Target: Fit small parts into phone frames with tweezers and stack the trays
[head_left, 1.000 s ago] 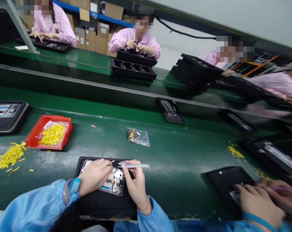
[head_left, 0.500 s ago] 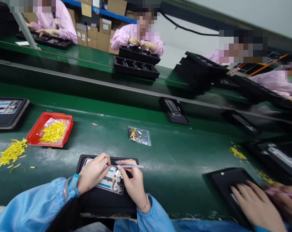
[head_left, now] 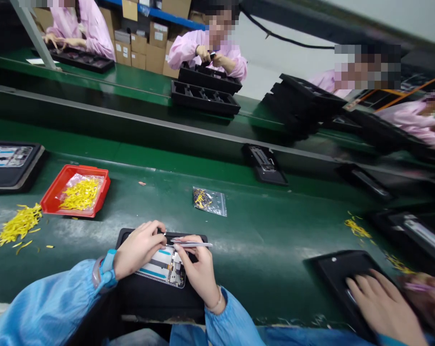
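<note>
An opened phone body (head_left: 159,265), with blue strips and a bare circuit board, lies in a black foam tray (head_left: 160,300) in front of me. My left hand (head_left: 138,250) bends over its upper left part, thumb and fingers pinched near the top edge; whatever they hold is too small to name. A pair of tweezers (head_left: 198,244) is gripped in my right hand (head_left: 200,269), which is above the circuit board end. The tips point left, close to my left fingertips.
Left of me stand a red bin (head_left: 102,185) of yellow strips and a loose yellow pile (head_left: 19,223). A zip bag (head_left: 215,204) lies ahead. At right, a co-worker's hand (head_left: 383,298) rests on another black tray (head_left: 332,269). More people sit across the bench.
My left hand has lifted slightly, with the fingertips rising at the phone's top edge. The tweezers stay in my right hand, tilted a little differently. The view has shifted slightly.
</note>
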The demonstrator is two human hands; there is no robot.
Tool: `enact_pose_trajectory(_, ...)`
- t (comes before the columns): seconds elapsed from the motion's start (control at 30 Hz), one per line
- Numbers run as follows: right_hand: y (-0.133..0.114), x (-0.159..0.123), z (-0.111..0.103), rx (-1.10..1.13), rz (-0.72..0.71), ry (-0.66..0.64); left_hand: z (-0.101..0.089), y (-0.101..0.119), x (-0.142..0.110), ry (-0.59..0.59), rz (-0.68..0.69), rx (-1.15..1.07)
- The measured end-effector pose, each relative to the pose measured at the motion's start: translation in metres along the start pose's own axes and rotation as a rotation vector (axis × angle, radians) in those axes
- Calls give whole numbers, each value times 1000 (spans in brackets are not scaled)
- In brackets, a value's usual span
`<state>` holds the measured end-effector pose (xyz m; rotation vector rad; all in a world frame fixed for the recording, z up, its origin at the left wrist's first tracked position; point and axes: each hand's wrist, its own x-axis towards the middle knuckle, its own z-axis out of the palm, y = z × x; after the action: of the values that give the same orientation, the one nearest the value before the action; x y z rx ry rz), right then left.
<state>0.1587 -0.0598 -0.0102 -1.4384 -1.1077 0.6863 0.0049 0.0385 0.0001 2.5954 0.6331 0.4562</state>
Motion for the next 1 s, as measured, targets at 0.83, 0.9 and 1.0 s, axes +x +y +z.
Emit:
enact_pose_trajectory(0.83, -2, 9, -9, -70, -33, -120, -9, -3, -18, -158, 258, 320)
enact_pose_trajectory(0.9, -2, 9, -9, -72, -29, -122, -7, 0, -19, -172, 290, 353)
enact_pose_trajectory(1.0, -3, 9, -9, -76, -18, -125, -5, 2, -21, -205, 279, 353)
